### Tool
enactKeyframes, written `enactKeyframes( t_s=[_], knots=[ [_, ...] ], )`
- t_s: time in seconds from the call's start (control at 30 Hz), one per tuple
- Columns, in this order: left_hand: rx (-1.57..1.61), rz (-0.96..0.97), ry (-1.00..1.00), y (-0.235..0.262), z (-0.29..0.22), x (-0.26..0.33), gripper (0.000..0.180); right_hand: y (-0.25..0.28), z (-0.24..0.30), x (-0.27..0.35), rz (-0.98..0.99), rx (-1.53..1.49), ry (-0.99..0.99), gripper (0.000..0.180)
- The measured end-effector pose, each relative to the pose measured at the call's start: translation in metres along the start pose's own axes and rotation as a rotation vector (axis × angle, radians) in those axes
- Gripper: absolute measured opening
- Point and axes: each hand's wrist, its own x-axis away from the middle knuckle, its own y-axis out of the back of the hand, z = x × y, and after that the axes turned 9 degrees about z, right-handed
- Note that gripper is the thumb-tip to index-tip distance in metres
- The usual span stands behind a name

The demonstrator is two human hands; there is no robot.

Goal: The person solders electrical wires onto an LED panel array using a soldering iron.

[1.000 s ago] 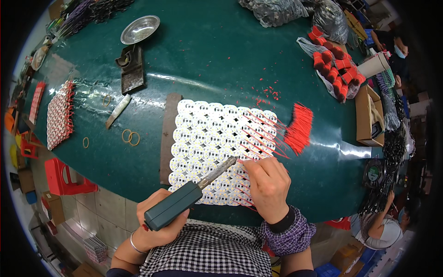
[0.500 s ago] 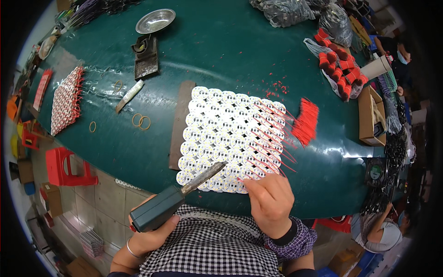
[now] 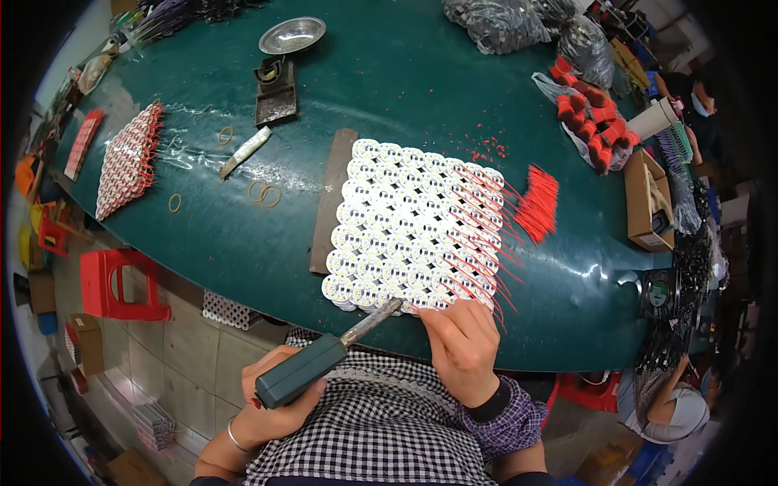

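Observation:
My left hand [image 3: 279, 397] is wrapped round the dark green handle of a soldering iron [image 3: 304, 370]. The iron's metal tip reaches the near edge of a panel of round white circuit boards [image 3: 397, 219]. Just right of that tip, my right hand [image 3: 463, 348] pinches a thin red wire, of which only a little shows at the fingertips. Several red wires [image 3: 478, 212] lie across the panel's right-hand columns, their free ends sticking out past its edge. A bundle of cut red wires [image 3: 537, 204] rests to the right of the panel.
A dark strip [image 3: 332, 202] runs along the panel's left side. Farther left are rubber bands [image 3: 264, 193], a wrapped blade [image 3: 245, 152] and a wired panel stack [image 3: 130, 162]. A metal dish [image 3: 292, 36] stands at the back, red bundles [image 3: 596, 117] and a cardboard box [image 3: 648, 202] at right.
The iron's tip has moved from over the panel to its near edge, beside my right fingertips. My left hand has shifted slightly right and down. The view has shifted a little.

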Motion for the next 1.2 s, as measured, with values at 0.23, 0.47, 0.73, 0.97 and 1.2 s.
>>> enactKeyframes(
  t_s=[0.23,0.47,0.73,0.97,1.2],
  knots=[
    [-0.015,0.003,-0.040,-0.005,0.004,-0.001,0.023,0.000,0.001,0.002,-0.002,0.005,-0.017,0.023],
    [-0.017,-0.001,-0.031,-0.006,0.003,-0.003,0.020,-0.001,0.001,0.002,-0.017,0.018,-0.015,0.022],
    [-0.105,-0.019,-0.106,-0.003,0.005,0.001,0.021,-0.003,0.000,0.003,-0.027,0.027,-0.020,0.022],
    [-0.103,-0.039,-0.129,-0.005,0.000,-0.001,0.025,0.003,0.007,-0.002,-0.095,0.010,-0.028,0.021],
    [-0.046,-0.025,-0.084,-0.008,-0.001,-0.004,0.028,0.000,-0.002,-0.001,-0.115,0.067,-0.049,0.020]
  ],
)
